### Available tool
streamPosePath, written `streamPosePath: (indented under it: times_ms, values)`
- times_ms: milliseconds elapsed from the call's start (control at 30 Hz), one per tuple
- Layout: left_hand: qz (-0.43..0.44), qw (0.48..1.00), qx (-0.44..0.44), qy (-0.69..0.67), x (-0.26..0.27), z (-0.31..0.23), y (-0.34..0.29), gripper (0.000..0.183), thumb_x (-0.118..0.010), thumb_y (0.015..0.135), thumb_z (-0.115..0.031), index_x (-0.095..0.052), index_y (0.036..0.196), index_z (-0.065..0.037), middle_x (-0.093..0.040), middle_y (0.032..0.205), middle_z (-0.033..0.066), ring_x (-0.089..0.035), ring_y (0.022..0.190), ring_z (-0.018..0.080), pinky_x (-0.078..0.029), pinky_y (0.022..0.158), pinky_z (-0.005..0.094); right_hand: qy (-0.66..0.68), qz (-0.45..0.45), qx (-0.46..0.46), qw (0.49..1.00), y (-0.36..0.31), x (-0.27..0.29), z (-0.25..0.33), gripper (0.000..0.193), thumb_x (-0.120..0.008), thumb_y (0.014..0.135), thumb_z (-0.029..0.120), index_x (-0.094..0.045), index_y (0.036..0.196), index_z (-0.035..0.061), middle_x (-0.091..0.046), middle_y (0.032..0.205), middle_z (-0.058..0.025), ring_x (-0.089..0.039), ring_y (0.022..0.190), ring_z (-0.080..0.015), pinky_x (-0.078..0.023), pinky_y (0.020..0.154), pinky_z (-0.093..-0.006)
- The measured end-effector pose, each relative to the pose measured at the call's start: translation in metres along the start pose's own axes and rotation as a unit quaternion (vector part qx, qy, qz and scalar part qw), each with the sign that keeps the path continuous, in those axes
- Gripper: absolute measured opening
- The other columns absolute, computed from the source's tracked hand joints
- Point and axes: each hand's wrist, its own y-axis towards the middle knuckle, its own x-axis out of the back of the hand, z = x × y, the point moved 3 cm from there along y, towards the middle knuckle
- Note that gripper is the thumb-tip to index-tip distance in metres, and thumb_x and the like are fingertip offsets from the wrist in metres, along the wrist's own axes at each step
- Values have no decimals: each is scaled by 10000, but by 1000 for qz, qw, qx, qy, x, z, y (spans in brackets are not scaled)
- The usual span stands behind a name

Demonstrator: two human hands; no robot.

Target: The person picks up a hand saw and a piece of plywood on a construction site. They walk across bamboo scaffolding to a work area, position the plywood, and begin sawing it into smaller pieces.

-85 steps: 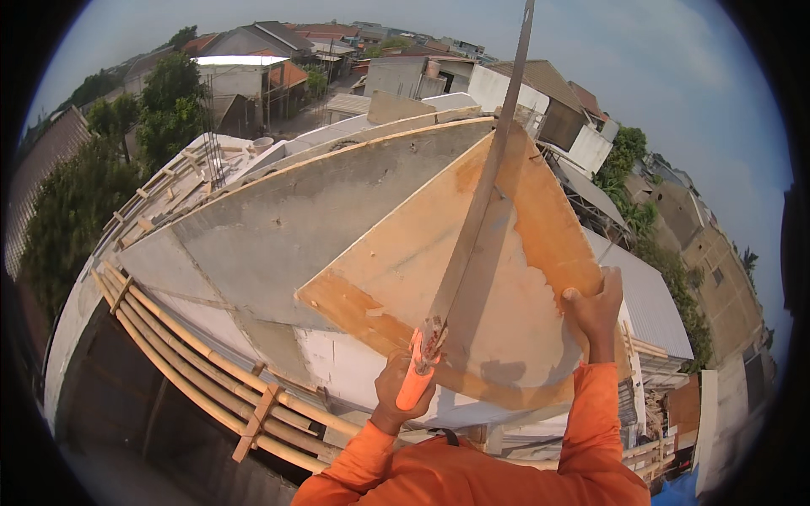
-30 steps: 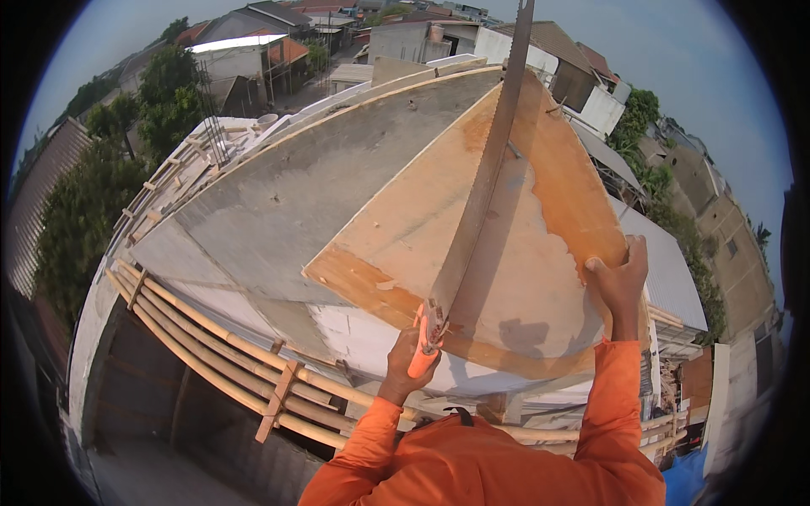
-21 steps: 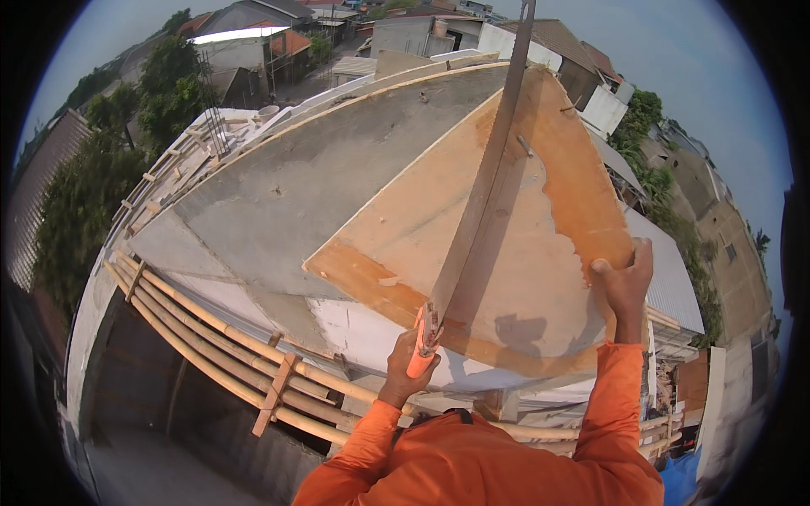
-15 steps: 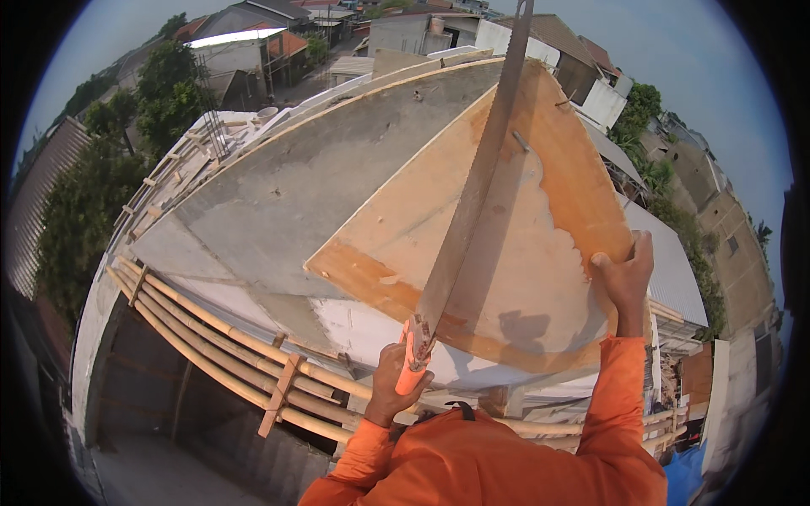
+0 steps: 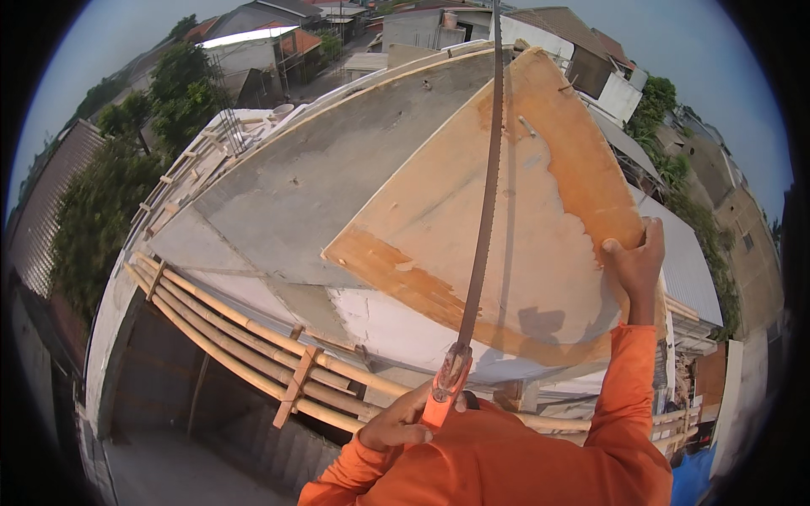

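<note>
My left hand (image 5: 396, 424) is closed round the orange handle of a handsaw (image 5: 486, 211). Its long blade points away from me and nearly upright in the picture, seen almost edge-on above a plywood board (image 5: 447, 219). Whether the teeth touch the wood I cannot tell. The board is tan with darker orange patches and narrows toward its far end. At the board's right edge my right hand (image 5: 637, 263) grips it, thumb on the top face and the other fingers partly hidden past the edge. A bent nail (image 5: 526, 126) sticks out near the board's far end.
Under the board lies a grey concrete slab (image 5: 295, 181) with a raised rim. Lashed bamboo poles (image 5: 253, 325) run along its near side, above a dark drop at the lower left. Trees (image 5: 181, 93) and neighbouring roofs surround the place.
The saw has been drawn back toward me and turned, so its blade now appears narrower and more upright. My left hand sits lower. My right hand keeps its grip on the board.
</note>
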Motion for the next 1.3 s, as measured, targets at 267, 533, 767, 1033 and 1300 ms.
streamPosePath:
  times_ms: [267, 533, 767, 1033, 1300]
  values:
    - [-207, 956, -147, 148, 18, 11, 4, 276, -634, 754, -13, -612, 1027, 16, -553, 821, 15, -487, 686, 83, -428, 617, 227, -14, -10, 25, 1000, 1, -2, 3, 450, -814, 595, 109, -486, 893, 33, -530, 849, -37, -523, 772, -150, -459, 732, -289]
    - [-420, 817, -74, 388, 84, 89, 0, 256, -780, 720, -169, -620, 811, 8, -656, 725, 136, -643, 650, 231, -512, 630, 344, -8, -1, 22, 1000, 0, 1, 3, 745, -844, 557, 531, -555, 965, -22, -505, 884, -115, -539, 841, -278, -449, 746, -379]
    - [-417, 793, -106, 432, 86, 113, -3, 154, -693, 693, -116, -595, 712, 2, -625, 664, 166, -638, 596, 294, -504, 577, 368, -10, -16, 36, 999, -1, 1, 7, 452, -791, 550, 109, -502, 883, 13, -504, 842, -63, -527, 789, -206, -458, 752, -315]
    - [-425, 779, -66, 456, 96, 127, 6, 157, -697, 690, -132, -608, 731, -9, -630, 698, 194, -645, 657, 351, -512, 606, 401, -35, -14, 34, 999, 1, 2, 13, 460, -814, 550, 118, -485, 856, 17, -482, 818, -54, -503, 771, -201, -448, 742, -317]
    - [-403, 788, -39, 463, 99, 136, 6, 183, -686, 701, -165, -616, 748, -2, -631, 717, 209, -643, 694, 383, -512, 624, 426, 1, 0, -37, 999, 0, 3, 4, 503, -827, 539, 159, -535, 914, -5, -508, 866, -115, -525, 799, -305, -453, 737, -389]
